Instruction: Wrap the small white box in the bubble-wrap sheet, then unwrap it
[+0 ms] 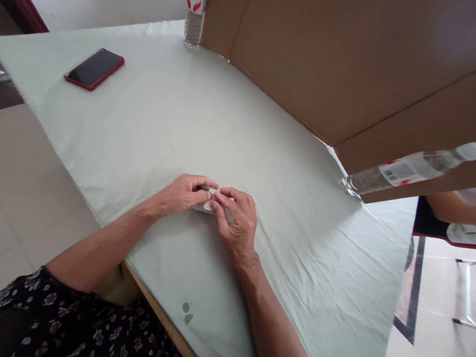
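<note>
A small whitish object (208, 204) is pinched between my two hands, just over the pale green cloth near the table's front edge. My left hand (188, 193) grips its left side with thumb and fingers. From the right, my right hand (236, 217) closes its fingertips on the same piece, and the fingertips of both hands nearly meet. Fingers cover much of the object, so its exact shape cannot be made out.
A phone in a red case (95, 69) lies at the back left. Brown cardboard (294, 44) stands behind, with water bottles (194, 23) (404, 169) against it. Two dark spots (186, 312) mark the cloth (160, 125). Another person's arm (461, 209) shows at the right.
</note>
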